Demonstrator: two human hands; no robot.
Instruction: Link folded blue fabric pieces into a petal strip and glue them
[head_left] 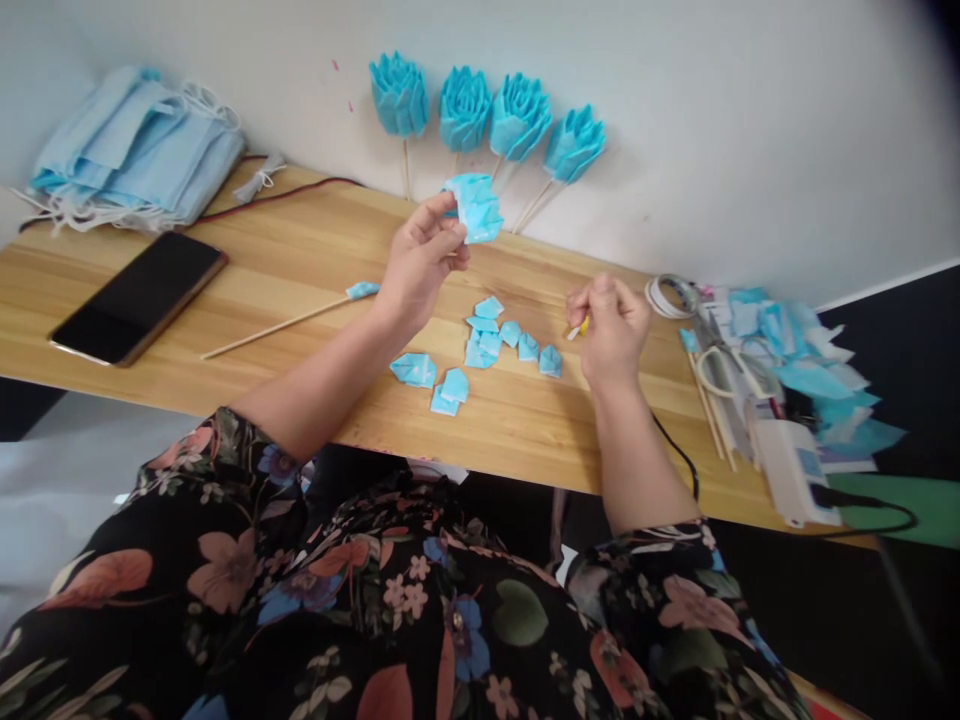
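My left hand (433, 245) is raised over the table, its thumb and fingers pinching a light-blue fabric flower (478, 208) with pointed folded petals. My right hand (613, 325) is closed around what looks like a glue gun (582, 327). Only its yellow nozzle and pale tip show, pointing down and left; the body is hidden by the fist. The hands are well apart. Between and below them lie several folded blue petals (484, 348) on the wooden table (540, 425). Left of these rests a thin stick (277, 328) with blue fabric wrapped at one end.
Several finished blue flowers (465, 110) on sticks lean against the wall. A mask stack (142, 150) and phone (139, 298) lie at left. Right are a tape roll (671, 296), scissors (731, 370), blue scraps (795, 350), a white power strip (796, 470) and a black cable (679, 455).
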